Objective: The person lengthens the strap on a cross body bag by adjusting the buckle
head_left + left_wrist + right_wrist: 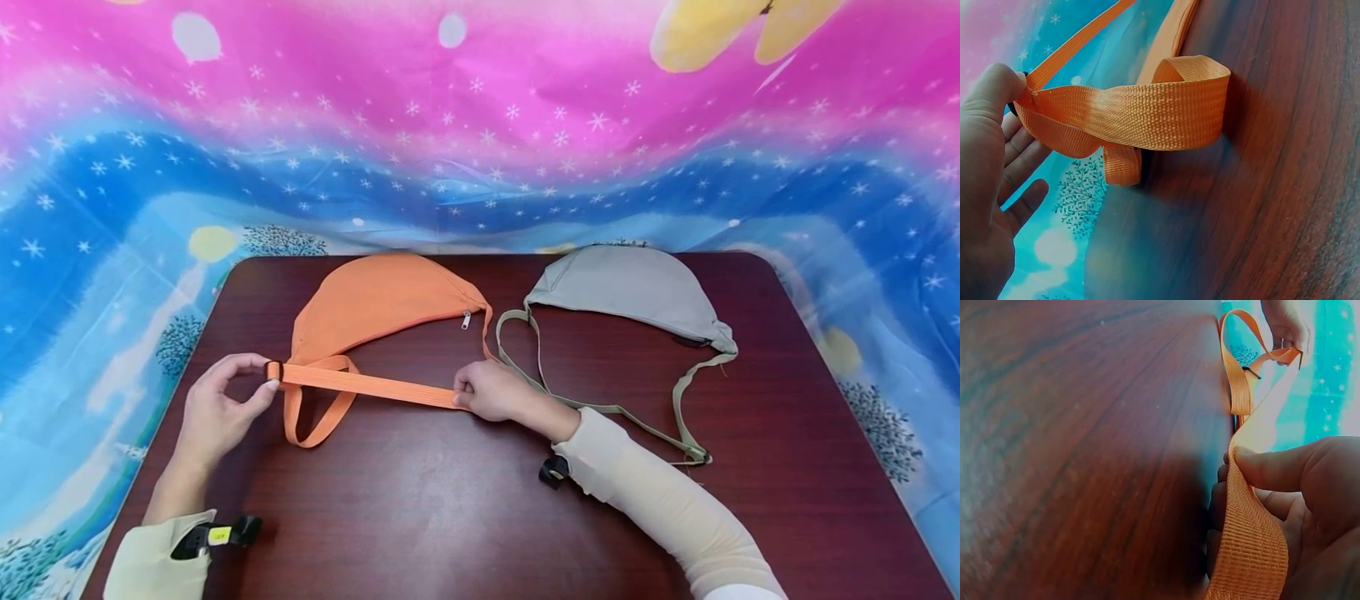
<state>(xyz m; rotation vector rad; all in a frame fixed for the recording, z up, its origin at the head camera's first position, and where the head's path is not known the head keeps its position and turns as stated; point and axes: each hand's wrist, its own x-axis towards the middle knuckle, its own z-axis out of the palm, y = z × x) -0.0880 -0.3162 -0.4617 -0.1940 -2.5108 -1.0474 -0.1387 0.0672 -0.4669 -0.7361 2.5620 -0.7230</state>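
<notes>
An orange waist bag (pixel 386 296) lies on the table, its zipper facing the front. Between both hands its orange strap (pixel 375 387) runs taut and nearly flat. My left hand (pixel 217 408) pinches the dark strap buckle (pixel 274 372) between thumb and fingers at the left end. Below that, a loop of strap (pixel 1166 115) hangs slack by the table edge in the left wrist view. My right hand (pixel 495 392) grips the strap farther right, and the right wrist view shows the thumb (pixel 1272 469) pressed on the webbing (pixel 1250 550).
A grey waist bag (pixel 630 283) lies at the back right, its greenish strap (pixel 678 408) looped forward and passing close to the right hand. The dark red wooden table (pixel 420 517) has rounded far corners. A printed cloth (pixel 480 150) hangs behind and around it.
</notes>
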